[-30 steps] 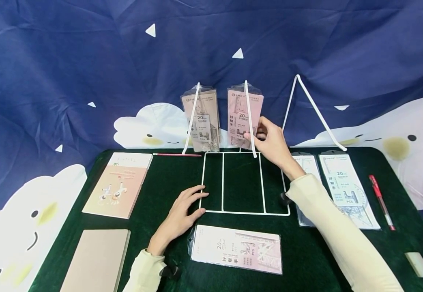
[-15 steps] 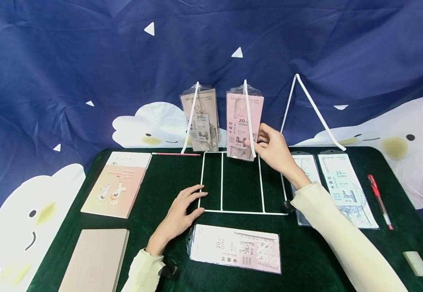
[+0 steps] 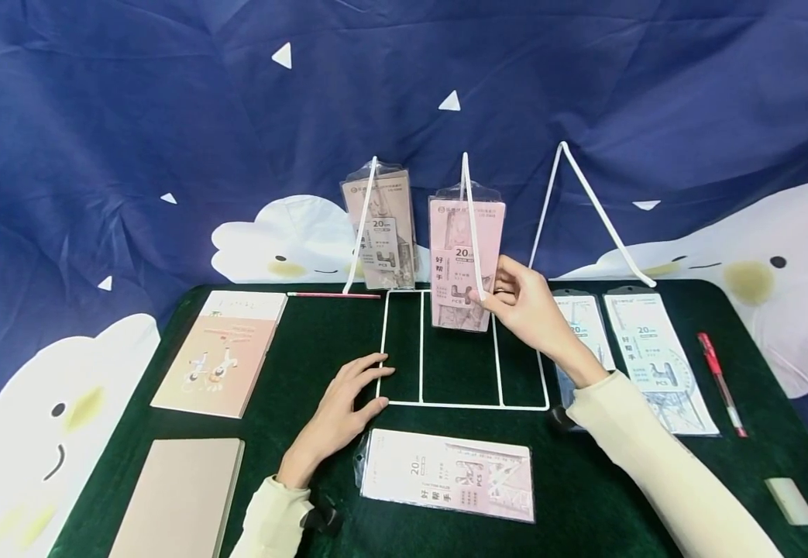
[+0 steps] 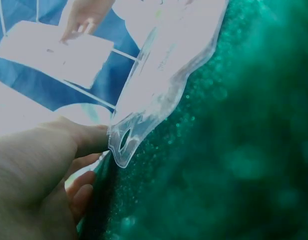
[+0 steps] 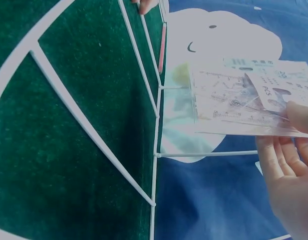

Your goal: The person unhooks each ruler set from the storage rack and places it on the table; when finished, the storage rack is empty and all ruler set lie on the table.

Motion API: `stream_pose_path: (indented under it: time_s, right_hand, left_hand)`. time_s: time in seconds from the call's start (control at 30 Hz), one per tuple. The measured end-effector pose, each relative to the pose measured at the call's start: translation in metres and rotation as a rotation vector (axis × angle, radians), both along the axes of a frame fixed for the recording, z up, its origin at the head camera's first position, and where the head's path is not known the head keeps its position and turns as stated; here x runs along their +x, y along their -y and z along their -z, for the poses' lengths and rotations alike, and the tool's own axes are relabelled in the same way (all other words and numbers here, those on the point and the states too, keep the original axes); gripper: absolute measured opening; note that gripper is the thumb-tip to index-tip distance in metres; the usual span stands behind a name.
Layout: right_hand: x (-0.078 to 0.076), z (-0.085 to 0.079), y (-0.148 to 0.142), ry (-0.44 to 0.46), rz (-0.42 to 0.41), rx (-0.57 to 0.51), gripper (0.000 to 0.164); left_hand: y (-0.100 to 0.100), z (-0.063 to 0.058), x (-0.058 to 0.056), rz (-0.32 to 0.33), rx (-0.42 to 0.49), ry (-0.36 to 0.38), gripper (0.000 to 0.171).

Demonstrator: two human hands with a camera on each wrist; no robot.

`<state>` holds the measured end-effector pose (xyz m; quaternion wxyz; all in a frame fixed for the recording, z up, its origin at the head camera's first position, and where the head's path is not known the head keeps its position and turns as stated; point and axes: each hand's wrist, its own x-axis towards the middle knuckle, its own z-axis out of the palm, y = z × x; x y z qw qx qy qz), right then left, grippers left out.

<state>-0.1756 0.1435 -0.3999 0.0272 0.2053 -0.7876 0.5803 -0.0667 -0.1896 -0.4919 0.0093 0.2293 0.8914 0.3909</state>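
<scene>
My right hand [image 3: 532, 310] pinches the lower right edge of a pink ruler set packet [image 3: 448, 232] between thumb and fingers. That packet stands upright at the middle hook of a white wire rack [image 3: 462, 405], the hook's front bar crossing its face. In the right wrist view, clear rulers show through the packet [image 5: 233, 100]. My left hand [image 3: 341, 403] lies by the rack base's left side, its relaxed fingers reaching that bar. A brown ruler set packet [image 3: 393, 201] hangs on the left hook; another pink packet [image 3: 438, 473] lies flat in front of the rack.
The rack's right hook [image 3: 602, 213] holds nothing. Blue ruler packets [image 3: 654, 356], a red pen [image 3: 717, 372] and an eraser [image 3: 792, 501] lie to the right. A peach notebook [image 3: 215, 356], a beige notebook [image 3: 177, 496] and a pink pencil [image 3: 334, 294] lie left.
My right hand has drawn the upright pink packet downward and nearer, so its bottom now overlaps the rack base. My left hand has stayed in place.
</scene>
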Motion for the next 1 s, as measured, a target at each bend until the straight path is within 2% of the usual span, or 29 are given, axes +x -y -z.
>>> stream_pose_path:
  time_s: [0.37,0.7,1.0]
  right_hand:
    - [0.022,-0.003,-0.004,0.049,-0.061,-0.041,0.046]
    - [0.038,-0.005,-0.008,0.059,-0.080,-0.010,0.049]
    - [0.053,-0.006,-0.012,0.046,-0.085,0.017,0.050]
  left_hand:
    - [0.000,0.004,-0.001,-0.003,-0.004,-0.010,0.044]
    - [0.002,0.002,-0.002,0.001,0.002,-0.025,0.045]
    - [0.001,0.003,-0.001,0.005,0.005,-0.008,0.045]
